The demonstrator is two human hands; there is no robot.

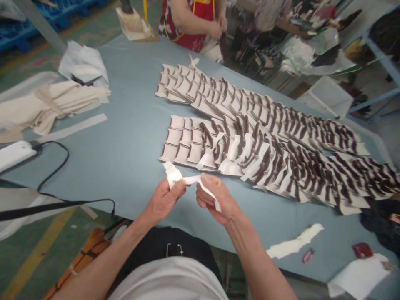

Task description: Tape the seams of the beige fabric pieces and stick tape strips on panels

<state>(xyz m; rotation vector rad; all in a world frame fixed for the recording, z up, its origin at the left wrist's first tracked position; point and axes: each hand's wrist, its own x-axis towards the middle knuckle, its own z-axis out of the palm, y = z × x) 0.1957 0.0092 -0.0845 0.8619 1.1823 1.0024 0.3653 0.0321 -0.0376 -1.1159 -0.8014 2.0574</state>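
My left hand [165, 198] is closed in a pinch on a white paper strip [172, 173], whose wider end sticks up past the thumb. My right hand [217, 198] grips the same strip a little to the right, and its narrow tail hangs down over the fingers. A short stretch of it runs taut between the two hands. Just beyond them lie two long rows of overlapping cream pieces with dark brown parts [175, 139]. Several loose white strips [258, 160] rest across the nearer row.
A co-worker in a red apron [200, 25] handles something dark across the table [125, 125]. Bundled cream fabric [59, 102], a white plastic bag [84, 64] and a black cable [62, 166] are at left. A cream strip [296, 241], a small pink object [308, 256] and a red object [363, 250] lie at right.
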